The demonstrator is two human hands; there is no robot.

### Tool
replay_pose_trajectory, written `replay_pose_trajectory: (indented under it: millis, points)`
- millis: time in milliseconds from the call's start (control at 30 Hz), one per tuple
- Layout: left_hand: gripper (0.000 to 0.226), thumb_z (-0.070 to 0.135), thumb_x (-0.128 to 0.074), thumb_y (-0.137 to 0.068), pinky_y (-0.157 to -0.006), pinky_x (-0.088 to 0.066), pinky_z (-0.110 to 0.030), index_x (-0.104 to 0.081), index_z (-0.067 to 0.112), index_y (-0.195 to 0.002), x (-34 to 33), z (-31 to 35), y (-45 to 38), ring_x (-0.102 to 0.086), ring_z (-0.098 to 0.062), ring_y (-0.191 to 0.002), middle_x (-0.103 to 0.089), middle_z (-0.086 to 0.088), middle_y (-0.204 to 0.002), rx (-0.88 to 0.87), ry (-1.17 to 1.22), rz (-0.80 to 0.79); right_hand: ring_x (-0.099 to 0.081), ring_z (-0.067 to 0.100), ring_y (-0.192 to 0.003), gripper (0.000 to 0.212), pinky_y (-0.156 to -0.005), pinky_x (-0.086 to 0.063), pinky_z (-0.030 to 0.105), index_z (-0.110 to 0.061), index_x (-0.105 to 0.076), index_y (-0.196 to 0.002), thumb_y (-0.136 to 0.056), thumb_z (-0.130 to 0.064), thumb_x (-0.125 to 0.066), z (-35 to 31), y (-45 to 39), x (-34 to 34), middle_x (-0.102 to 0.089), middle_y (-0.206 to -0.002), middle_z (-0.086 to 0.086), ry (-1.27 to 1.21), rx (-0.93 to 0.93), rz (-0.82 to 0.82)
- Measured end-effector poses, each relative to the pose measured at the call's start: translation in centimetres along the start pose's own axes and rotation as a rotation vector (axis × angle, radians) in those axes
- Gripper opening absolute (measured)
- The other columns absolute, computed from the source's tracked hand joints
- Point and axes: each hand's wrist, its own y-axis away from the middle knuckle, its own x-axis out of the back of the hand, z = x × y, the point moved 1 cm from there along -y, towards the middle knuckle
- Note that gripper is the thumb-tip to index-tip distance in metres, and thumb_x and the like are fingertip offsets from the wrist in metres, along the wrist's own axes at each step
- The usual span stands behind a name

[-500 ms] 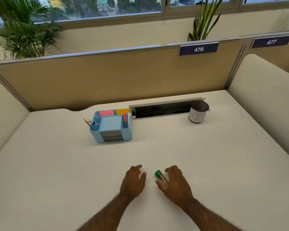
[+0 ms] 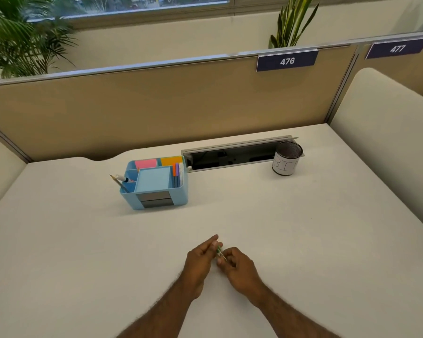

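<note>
Both my hands meet over the near middle of the white desk [image 2: 303, 240]. Between them is a small green-capped item with a thin pale stem [image 2: 219, 252], mostly hidden by fingers. My left hand [image 2: 200, 261] pinches its green end with thumb and forefinger. My right hand [image 2: 237, 267] holds the stem end with curled fingers. A light blue desk organiser [image 2: 156, 198] stands farther back, left of centre, with sticky notes, pens and a pencil in it.
A mesh cup [image 2: 288, 159] with a paper label stands at the back right, beside an open cable tray slot [image 2: 230, 156]. Tan partitions [image 2: 156, 106] wall the desk's back, and padded dividers flank both sides. Plants stand behind the partition.
My left hand has moved right and taken the green end, which earlier stuck out free from my right hand. The two hands are now together.
</note>
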Motion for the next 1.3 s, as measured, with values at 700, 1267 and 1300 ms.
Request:
replay_pose_trajectory:
  millis: [700,1267,1300]
  points:
    - [0.03,0.012,-0.06,-0.09,-0.084,-0.047,-0.032,-0.065,0.006,-0.118,0.5,0.3,-2.4,-0.062,-0.021,-0.091,-0.072,-0.01,-0.101,0.076,0.23,0.106,-0.057,0.006,-0.064,0.021,-0.071,-0.051,0.033,-0.021,-0.068,-0.09,-0.091,-0.038,-0.056,-1.0,-2.1,0.2,-0.066,-0.071,-0.007,0.065,0.046,-0.086]
    - [0.018,0.028,-0.066,-0.087,-0.095,-0.035,-0.033,-0.067,0.017,-0.1,1.0,1.7,-4.2,-0.063,-0.015,-0.095,-0.072,-0.003,-0.098,0.283,0.42,0.175,-0.06,0.005,-0.078,0.016,-0.079,-0.051,0.028,-0.037,-0.063,-0.107,-0.091,-0.034,-0.059,-0.3,-1.8,0.8,-0.069,-0.087,-0.011,-0.068,0.05,-0.03]
    - [0.018,0.029,-0.066,-0.087,-0.094,-0.034,-0.033,-0.066,0.017,-0.1,0.9,1.9,-4.3,-0.063,-0.014,-0.093,-0.072,-0.002,-0.097,0.29,0.418,0.177,-0.061,0.005,-0.082,0.017,-0.082,-0.051,0.027,-0.039,-0.062,-0.107,-0.091,-0.033,-0.059,-0.3,-1.9,1.1,-0.07,-0.091,-0.012,-0.113,0.04,-0.031]
